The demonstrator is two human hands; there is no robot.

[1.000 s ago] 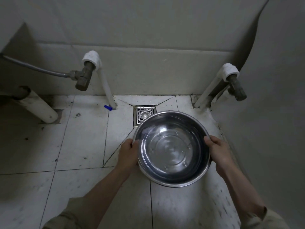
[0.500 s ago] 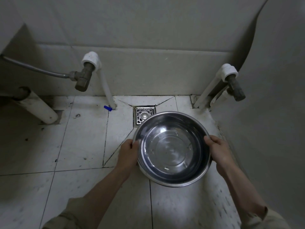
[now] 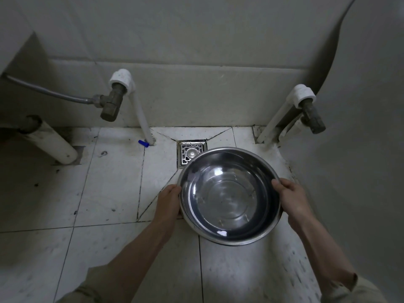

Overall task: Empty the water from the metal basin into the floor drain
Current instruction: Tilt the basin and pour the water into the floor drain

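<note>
I hold a round shiny metal basin [image 3: 229,196] over the tiled floor, roughly level, with clear water inside that reflects light. My left hand [image 3: 169,201] grips its left rim and my right hand [image 3: 291,199] grips its right rim. The square metal floor drain [image 3: 190,152] lies in the white tiles just beyond the basin's far left edge; the basin's rim covers the drain's near right corner.
Two white pipes with brass valves stand against the back wall, one left [image 3: 119,95] of the drain and one right [image 3: 306,106]. A thick white pipe [image 3: 54,143] slants down at far left. A small blue cap [image 3: 143,143] lies near the left pipe's base. A wall closes the right side.
The basin and both hands have stayed almost in place. The reflections on the water have shifted slightly.
</note>
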